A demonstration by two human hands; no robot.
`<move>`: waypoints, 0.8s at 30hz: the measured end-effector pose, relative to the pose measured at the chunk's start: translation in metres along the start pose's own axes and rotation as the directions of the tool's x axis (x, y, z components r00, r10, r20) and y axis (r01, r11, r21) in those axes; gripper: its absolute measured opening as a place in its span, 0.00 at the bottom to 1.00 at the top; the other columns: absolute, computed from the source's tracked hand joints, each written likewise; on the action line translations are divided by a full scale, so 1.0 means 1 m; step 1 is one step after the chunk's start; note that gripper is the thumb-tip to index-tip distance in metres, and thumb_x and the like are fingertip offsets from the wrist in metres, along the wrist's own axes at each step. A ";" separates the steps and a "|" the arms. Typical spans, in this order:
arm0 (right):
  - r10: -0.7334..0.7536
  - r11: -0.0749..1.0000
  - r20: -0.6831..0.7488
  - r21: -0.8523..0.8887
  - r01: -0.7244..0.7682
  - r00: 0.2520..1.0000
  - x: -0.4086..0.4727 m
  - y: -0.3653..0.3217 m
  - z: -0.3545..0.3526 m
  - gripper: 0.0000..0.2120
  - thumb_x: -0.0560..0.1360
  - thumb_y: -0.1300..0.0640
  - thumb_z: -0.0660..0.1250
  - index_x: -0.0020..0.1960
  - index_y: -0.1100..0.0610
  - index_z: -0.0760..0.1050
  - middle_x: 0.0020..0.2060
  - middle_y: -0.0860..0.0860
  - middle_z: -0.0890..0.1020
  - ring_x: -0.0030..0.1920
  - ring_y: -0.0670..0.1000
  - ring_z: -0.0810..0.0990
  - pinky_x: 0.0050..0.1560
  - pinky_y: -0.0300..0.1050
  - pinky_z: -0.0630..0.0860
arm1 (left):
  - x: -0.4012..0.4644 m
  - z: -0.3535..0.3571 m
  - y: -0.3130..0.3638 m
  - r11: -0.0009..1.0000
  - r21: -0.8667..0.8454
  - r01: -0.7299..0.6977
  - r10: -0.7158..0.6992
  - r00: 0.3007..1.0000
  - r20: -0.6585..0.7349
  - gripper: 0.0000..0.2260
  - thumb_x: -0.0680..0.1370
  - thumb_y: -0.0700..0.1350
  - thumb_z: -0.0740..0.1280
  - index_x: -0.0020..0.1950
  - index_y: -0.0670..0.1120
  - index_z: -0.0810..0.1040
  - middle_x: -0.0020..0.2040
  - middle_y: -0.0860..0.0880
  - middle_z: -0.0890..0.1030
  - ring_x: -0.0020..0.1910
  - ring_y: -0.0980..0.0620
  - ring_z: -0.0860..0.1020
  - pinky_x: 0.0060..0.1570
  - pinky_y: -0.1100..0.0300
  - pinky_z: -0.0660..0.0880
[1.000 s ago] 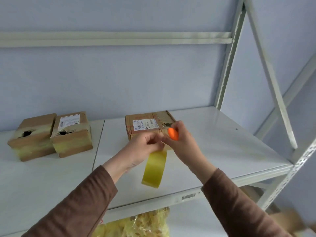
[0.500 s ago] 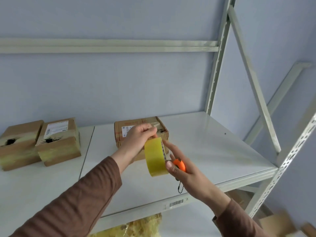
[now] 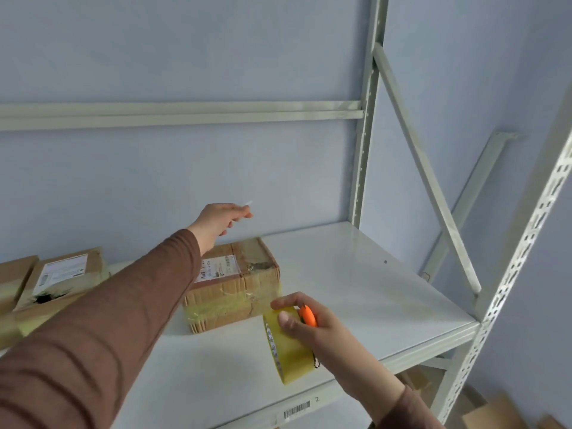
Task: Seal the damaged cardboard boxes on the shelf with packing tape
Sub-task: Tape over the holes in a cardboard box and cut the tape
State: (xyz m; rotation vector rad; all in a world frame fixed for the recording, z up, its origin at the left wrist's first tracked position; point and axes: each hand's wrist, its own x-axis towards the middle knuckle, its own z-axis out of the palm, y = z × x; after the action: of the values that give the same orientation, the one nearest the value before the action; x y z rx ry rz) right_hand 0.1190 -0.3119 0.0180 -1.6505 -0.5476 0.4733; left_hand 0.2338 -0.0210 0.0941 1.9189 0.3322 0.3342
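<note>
A pale blue wall backs the white shelf [image 3: 356, 274]. The middle box [image 3: 235, 283] sits near the rear edge (torn on top, contents hidden). The left hand [image 3: 219, 221] pinches a tape end above it. The right hand [image 3: 312, 323] grips the tape roll [image 3: 288, 348] and an orange cutter [image 3: 308, 315] near the front edge. A second box [image 3: 58, 280], holed, stands at left.

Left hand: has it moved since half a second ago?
Yes. The left hand has risen off the labelled box toward the wall, pulling the tape end away from the roll.
</note>
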 end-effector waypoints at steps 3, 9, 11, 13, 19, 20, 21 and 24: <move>0.023 0.997 -0.070 0.076 -0.018 0.997 0.015 -0.002 0.002 0.07 0.76 0.46 0.75 0.53 0.45 0.82 0.40 0.52 0.74 0.40 0.50 0.74 0.42 0.44 0.68 | 0.015 0.003 -0.009 0.999 0.048 -0.013 0.011 0.999 0.040 0.09 0.77 0.56 0.74 0.45 0.51 0.88 0.48 0.54 0.82 0.48 0.56 0.75 0.44 0.62 0.69; 0.048 0.994 -0.119 0.106 -0.035 0.992 0.031 0.005 0.003 0.14 0.68 0.41 0.73 0.52 0.43 0.83 0.42 0.50 0.82 0.42 0.50 0.80 0.48 0.47 0.75 | 0.037 0.008 -0.038 0.992 0.124 0.003 -0.018 0.993 0.119 0.09 0.75 0.53 0.77 0.46 0.48 0.88 0.51 0.52 0.84 0.54 0.55 0.78 0.60 0.57 0.70; 0.059 0.994 -0.118 0.101 -0.048 0.991 0.032 0.006 0.003 0.13 0.68 0.41 0.73 0.52 0.42 0.84 0.42 0.50 0.82 0.42 0.50 0.80 0.48 0.47 0.75 | 0.041 0.013 -0.048 0.987 0.158 -0.005 -0.010 0.995 0.096 0.08 0.74 0.54 0.78 0.44 0.50 0.88 0.48 0.55 0.84 0.51 0.58 0.78 0.57 0.59 0.70; 0.076 0.992 -0.118 0.105 -0.064 0.990 0.033 0.007 0.003 0.12 0.69 0.41 0.73 0.51 0.42 0.84 0.44 0.53 0.85 0.43 0.50 0.81 0.49 0.47 0.76 | 0.042 0.016 -0.057 0.983 0.184 -0.010 -0.002 0.998 0.062 0.06 0.73 0.55 0.79 0.42 0.53 0.88 0.44 0.58 0.84 0.49 0.59 0.80 0.50 0.63 0.73; 0.105 0.989 -0.129 0.119 -0.090 0.986 0.034 0.009 0.007 0.13 0.68 0.41 0.73 0.52 0.42 0.84 0.49 0.58 0.85 0.44 0.52 0.83 0.49 0.47 0.78 | 0.051 0.017 -0.071 0.953 0.303 0.018 -0.051 0.994 0.100 0.19 0.74 0.60 0.76 0.58 0.50 0.87 0.57 0.56 0.84 0.59 0.51 0.81 0.65 0.53 0.76; 0.108 0.988 -0.134 0.120 -0.092 0.985 0.034 0.010 0.007 0.13 0.67 0.41 0.73 0.51 0.42 0.84 0.49 0.58 0.85 0.43 0.52 0.83 0.49 0.47 0.78 | 0.052 0.017 -0.071 0.943 0.332 0.031 -0.062 0.995 0.083 0.24 0.75 0.60 0.74 0.66 0.49 0.83 0.63 0.55 0.80 0.65 0.49 0.78 0.69 0.52 0.72; 0.111 0.988 -0.139 0.119 -0.094 0.984 0.034 0.010 0.008 0.13 0.67 0.41 0.73 0.51 0.42 0.84 0.49 0.58 0.85 0.43 0.51 0.83 0.49 0.47 0.78 | 0.053 0.018 -0.072 0.930 0.365 0.046 -0.071 0.996 0.054 0.26 0.78 0.59 0.72 0.72 0.48 0.78 0.69 0.52 0.76 0.70 0.48 0.74 0.71 0.52 0.69; 0.128 0.988 -0.142 0.109 -0.113 0.982 0.034 0.010 0.010 0.12 0.67 0.41 0.74 0.50 0.42 0.84 0.48 0.54 0.86 0.45 0.54 0.84 0.55 0.52 0.81 | 0.053 0.019 -0.074 0.846 0.530 0.059 -0.039 0.998 -0.049 0.21 0.81 0.54 0.65 0.74 0.53 0.73 0.74 0.51 0.74 0.70 0.48 0.74 0.68 0.53 0.70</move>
State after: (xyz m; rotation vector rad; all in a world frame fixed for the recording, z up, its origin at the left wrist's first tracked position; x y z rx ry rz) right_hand 0.1411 -0.2850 0.0066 -1.6130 -0.3093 0.4548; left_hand 0.2845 0.0093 0.0229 2.4482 0.5410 0.2578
